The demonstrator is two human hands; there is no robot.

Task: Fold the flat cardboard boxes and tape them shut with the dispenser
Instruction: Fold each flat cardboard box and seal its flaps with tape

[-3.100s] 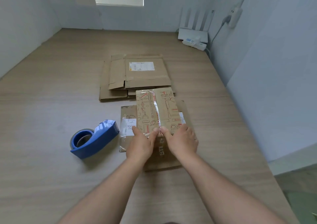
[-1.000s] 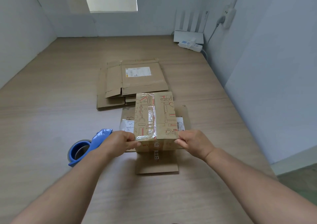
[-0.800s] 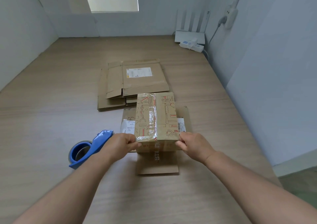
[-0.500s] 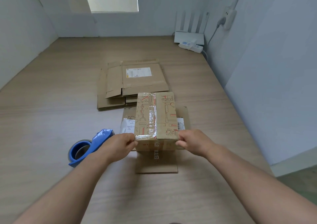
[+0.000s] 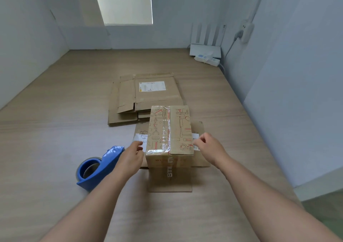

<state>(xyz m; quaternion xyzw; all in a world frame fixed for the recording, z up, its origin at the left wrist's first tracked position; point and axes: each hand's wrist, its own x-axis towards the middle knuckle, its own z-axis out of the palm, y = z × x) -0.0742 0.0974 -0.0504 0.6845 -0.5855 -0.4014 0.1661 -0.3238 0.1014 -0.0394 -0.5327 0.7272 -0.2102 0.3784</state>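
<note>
Two hands have let go of the box's near corners. Beside the tape dispenser (image 5: 98,167), the left hand (image 5: 130,158) hangs loosely curled and empty. The taped box (image 5: 170,130) sits mid-worktop (image 5: 55,139), the right hand (image 5: 209,147) slack at its right edge. This box looks finished.

The left hand (image 5: 130,156) hides one end of the tape dispenser (image 5: 96,169). The taped box (image 5: 169,130) covers much of the flat cardboard (image 5: 169,184) beneath. The far label (image 5: 152,86) is too small to read.
</note>
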